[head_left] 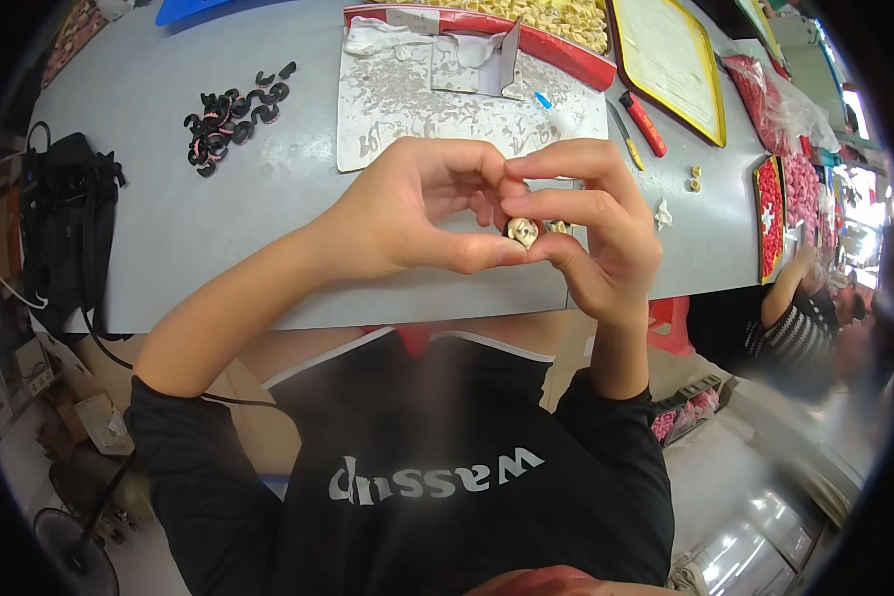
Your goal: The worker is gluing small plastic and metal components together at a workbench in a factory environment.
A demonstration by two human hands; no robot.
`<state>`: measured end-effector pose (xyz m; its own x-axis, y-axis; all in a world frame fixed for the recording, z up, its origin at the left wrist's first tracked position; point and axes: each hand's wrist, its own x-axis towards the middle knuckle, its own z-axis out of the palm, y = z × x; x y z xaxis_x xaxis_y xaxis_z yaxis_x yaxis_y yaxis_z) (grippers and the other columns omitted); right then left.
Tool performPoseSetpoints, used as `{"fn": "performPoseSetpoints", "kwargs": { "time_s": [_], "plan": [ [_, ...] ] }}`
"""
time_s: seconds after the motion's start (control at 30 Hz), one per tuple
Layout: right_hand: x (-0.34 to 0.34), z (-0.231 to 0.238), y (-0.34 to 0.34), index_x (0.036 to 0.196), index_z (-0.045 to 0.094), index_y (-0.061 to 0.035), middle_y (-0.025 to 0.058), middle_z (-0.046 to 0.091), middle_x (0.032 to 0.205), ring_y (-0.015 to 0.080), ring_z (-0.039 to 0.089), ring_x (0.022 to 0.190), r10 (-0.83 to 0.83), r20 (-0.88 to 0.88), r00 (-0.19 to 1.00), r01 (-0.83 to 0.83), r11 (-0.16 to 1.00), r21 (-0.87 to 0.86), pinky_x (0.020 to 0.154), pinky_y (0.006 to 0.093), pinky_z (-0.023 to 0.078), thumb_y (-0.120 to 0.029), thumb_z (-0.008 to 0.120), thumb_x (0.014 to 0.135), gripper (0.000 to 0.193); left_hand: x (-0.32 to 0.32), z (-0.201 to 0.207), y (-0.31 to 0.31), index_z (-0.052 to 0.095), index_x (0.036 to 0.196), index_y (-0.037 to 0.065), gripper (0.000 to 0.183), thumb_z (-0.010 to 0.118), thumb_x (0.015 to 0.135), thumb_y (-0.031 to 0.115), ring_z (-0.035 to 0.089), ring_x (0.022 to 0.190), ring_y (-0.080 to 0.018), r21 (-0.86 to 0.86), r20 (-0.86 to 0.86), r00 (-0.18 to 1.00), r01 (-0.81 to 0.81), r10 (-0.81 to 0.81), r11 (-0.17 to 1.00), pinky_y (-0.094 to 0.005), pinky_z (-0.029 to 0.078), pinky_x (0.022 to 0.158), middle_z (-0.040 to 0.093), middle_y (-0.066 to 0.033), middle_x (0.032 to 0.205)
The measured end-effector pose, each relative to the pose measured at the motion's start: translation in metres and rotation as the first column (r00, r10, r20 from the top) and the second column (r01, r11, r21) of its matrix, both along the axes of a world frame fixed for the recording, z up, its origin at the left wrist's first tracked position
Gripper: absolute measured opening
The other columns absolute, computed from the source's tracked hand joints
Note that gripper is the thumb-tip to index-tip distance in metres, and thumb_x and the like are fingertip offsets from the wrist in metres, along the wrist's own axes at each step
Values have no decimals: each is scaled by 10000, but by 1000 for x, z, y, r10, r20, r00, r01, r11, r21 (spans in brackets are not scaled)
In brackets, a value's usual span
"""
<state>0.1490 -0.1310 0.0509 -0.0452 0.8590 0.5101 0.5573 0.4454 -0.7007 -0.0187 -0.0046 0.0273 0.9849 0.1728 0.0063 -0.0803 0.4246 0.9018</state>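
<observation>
Above the near edge of the table, my left hand (422, 209) and my right hand (601, 214) meet, their fingertips closed together. Pinched between them is a small rounded cream piece (522, 232) with dark markings. A second small yellowish piece (557, 227) shows by the right palm; whether that hand holds it or it lies behind I cannot tell. Just beyond the hands lies a white sheet (387, 124) covered in grey smudges. On it stand an open small box (477, 70) and a blue-tipped thing (543, 100).
Several black curved pieces (214, 129) lie at left, near a black bag (74, 219). A red-handled cutter (646, 125) and a yellow-handled blade (629, 141) lie right. Farther are a red-edged tray (576, 62) of cream pieces and a yellow-rimmed tray (710, 74). Another person (790, 308) sits right.
</observation>
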Motion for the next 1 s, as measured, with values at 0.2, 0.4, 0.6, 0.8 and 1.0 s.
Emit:
{"fn": "performPoseSetpoints", "kwargs": {
  "time_s": [0.2, 0.4, 0.6, 0.8, 1.0],
  "plan": [
    [-7, 1, 3, 934, 683, -42, 123, 658, 1055, 253, 601, 914, -52, -9, 999, 53, 997, 64, 781, 339, 453, -27, 770, 644, 303, 2, -3, 0, 546, 1176, -75, 459, 614, 730, 6, 609, 1053, -238, -82, -17, 999, 26, -27, 996, -363, 482, 969, 599, -133, 1080],
    [-10, -2, 4, 929, 686, -44, 128, 659, 1051, 256, 594, 896, -85, -50, 995, 87, 995, 46, 775, 335, 445, -31, 761, 642, 296, 3, 4, -1, 535, 1216, -77, 508, 593, 722, 24, 604, 1059, -230, -150, -18, 999, 33, -36, 988, -366, 482, 973, 605, -141, 1111],
    [-4, -5, 3, 971, 668, -7, 179, 617, 1074, 286, 580, 954, -15, 129, 992, 4, 996, 90, 807, 384, 487, -235, 708, 835, 268, 1, 2, 0, 588, 1067, -44, 305, 673, 801, 77, 588, 987, -121, -156, 11, 999, 52, -51, 986, -270, 465, 927, 602, -71, 1022],
    [-18, -7, 5, 908, 700, -40, 113, 646, 1001, 262, 587, 901, -104, 9, 995, 102, 989, 110, 788, 356, 452, -43, 718, 639, 270, 0, -2, 1, 590, 1045, -38, 272, 654, 796, 50, 583, 979, -121, -141, 6, 999, 46, -46, 989, -265, 464, 903, 597, -59, 1007],
    [-26, -13, -8, 897, 697, -31, 75, 637, 969, 255, 595, 853, -232, 204, 951, 172, 947, 271, 763, 351, 475, -42, 706, 625, 273, -1, -8, -7, 595, 1033, -23, 269, 658, 773, 5, 567, 920, -119, -138, 56, 995, 90, -83, 986, -283, 466, 884, 599, -50, 992]
  ]
}}
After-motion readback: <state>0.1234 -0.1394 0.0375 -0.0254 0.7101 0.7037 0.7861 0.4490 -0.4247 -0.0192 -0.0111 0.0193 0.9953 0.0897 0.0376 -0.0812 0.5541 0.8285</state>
